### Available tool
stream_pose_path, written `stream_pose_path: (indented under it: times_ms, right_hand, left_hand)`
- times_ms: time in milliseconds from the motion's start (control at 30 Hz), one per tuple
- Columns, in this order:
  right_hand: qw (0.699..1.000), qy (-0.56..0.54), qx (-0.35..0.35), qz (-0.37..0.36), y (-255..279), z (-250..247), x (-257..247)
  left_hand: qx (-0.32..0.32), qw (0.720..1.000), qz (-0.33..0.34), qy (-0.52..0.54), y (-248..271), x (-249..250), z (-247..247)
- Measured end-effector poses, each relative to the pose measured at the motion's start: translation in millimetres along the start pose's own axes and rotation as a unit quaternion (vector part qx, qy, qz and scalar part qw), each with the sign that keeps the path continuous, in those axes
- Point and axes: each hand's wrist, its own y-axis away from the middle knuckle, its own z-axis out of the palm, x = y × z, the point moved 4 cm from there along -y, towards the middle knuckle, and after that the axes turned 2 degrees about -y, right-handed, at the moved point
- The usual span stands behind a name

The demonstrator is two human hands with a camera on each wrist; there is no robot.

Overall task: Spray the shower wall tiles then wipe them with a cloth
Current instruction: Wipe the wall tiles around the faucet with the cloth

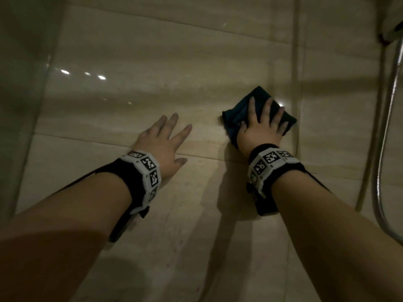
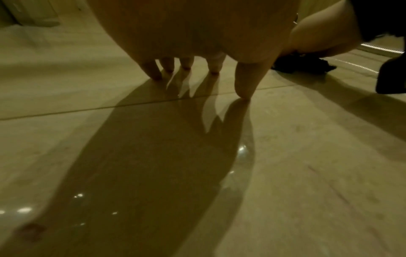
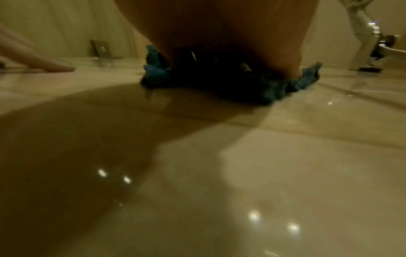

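Two hands flat on the beige wall tiles (image 1: pixel 135 51). Right hand (image 1: pixel 260 129), fingers spread, pressing the dark blue cloth (image 1: pixel 239 118). Left hand (image 1: pixel 162 141) bare, fingers spread, left of the cloth.

Both forearms extended fwd, marker bands on wrists. Left hand (image 1: pixel 162 141): palm down, fingers straight and spread, fingertips (image 2: pixel 153 74) touching surface. Right hand (image 1: pixel 260 127): well apart to the right, palm down, fingers splayed, pressing flat.
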Motion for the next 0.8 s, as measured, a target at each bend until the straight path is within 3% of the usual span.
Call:
stream_pose_path:
  times_ms: [167,367,500,667,800]
  right_hand:
    - [0.996,0.039,-0.009,-0.079,16.9,11.1,-25.4]
    - [0.984,0.065,-0.059,-0.155,69.6,43.6,-47.2]
    - [0.986,0.068,-0.060,-0.140,66.2,40.1,-37.8]
    - [0.997,0.029,-0.056,-0.039,27.3,9.4,-20.2]
    - [1.000,0.014,-0.022,-0.006,-1.3,-4.6,-21.5]
  left_hand:
    - [0.003,1.000,0.024,-0.010,2.0,-15.9,3.4]
    - [-0.026,0.997,-0.067,-0.005,8.6,-46.7,4.8]
    - [-0.030,0.998,-0.043,-0.022,10.2,-44.6,1.9]
    - [0.006,1.000,-0.010,0.004,-2.3,-37.3,-9.6]
    - [0.023,1.000,-0.002,-0.002,-5.4,-40.4,-7.0]
